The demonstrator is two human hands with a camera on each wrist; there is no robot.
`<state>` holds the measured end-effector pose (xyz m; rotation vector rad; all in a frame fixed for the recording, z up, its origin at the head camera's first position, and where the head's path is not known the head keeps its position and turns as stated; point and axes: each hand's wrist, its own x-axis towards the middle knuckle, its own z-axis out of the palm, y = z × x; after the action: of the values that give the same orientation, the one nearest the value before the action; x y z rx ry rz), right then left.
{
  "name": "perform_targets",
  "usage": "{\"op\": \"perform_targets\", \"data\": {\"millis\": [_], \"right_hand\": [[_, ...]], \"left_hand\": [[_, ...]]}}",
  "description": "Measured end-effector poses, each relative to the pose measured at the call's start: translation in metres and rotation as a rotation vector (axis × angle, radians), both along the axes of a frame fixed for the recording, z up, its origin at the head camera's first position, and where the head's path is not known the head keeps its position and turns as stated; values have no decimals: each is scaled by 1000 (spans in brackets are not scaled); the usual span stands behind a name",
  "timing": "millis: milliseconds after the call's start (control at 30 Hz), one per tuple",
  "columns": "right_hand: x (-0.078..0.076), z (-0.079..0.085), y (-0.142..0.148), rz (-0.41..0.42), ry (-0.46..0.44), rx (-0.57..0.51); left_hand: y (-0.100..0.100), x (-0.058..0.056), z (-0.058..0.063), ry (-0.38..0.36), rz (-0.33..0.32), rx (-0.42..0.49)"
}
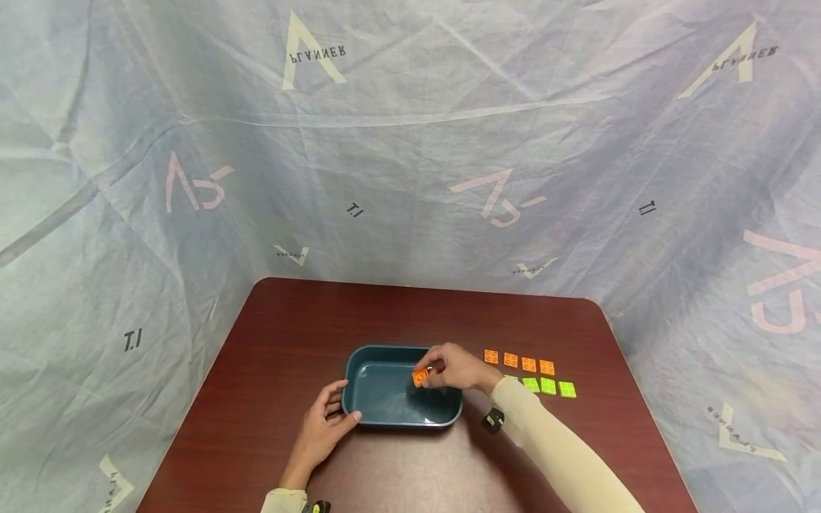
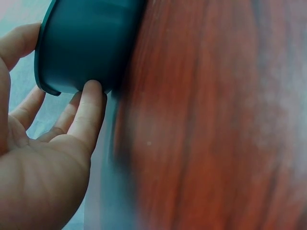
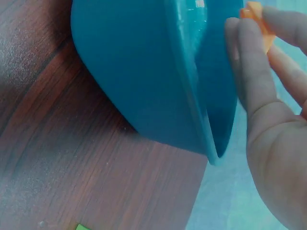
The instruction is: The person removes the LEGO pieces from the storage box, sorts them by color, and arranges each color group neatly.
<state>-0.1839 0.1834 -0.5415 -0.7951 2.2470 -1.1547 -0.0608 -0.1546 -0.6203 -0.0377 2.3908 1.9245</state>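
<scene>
A dark teal rectangular plastic tub [image 1: 391, 399] with rounded corners stands on the table. My left hand [image 1: 323, 427] holds its near-left corner, thumb on the front side and fingers along the left end. Fingertips press the outer wall [image 2: 91, 43] in the left wrist view. My right hand [image 1: 458, 368] reaches over the tub's right part and pinches an orange toy building brick [image 1: 420, 377] between thumb and fingers, above the tub's floor. That brick [image 3: 256, 17] shows beyond the tub's rim in the right wrist view, partly covered by fingers.
Right of the tub, several orange bricks [image 1: 510, 360] lie in a row, with a row of several lime-green bricks [image 1: 548, 386] in front; the right forearm partly hides the green row. The reddish-brown wooden table [image 1: 288, 328] is surrounded by printed grey sheeting [image 1: 410, 157].
</scene>
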Motion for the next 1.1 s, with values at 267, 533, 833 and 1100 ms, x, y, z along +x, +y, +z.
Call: {"op": "perform_targets", "data": {"millis": [267,533,833,1100], "right_hand": [[1,6,18,-105,-5,-120],[8,10,38,-187,-37,-174],[15,12,61,-311,63,-132],[20,10,82,-406,10,-240]], "left_hand": [[1,-1,1,3,-1,-4],[0,-1,2,-8,-5,3],[1,0,3,-6,-1,6],[1,0,2,-5,4,-2]]}}
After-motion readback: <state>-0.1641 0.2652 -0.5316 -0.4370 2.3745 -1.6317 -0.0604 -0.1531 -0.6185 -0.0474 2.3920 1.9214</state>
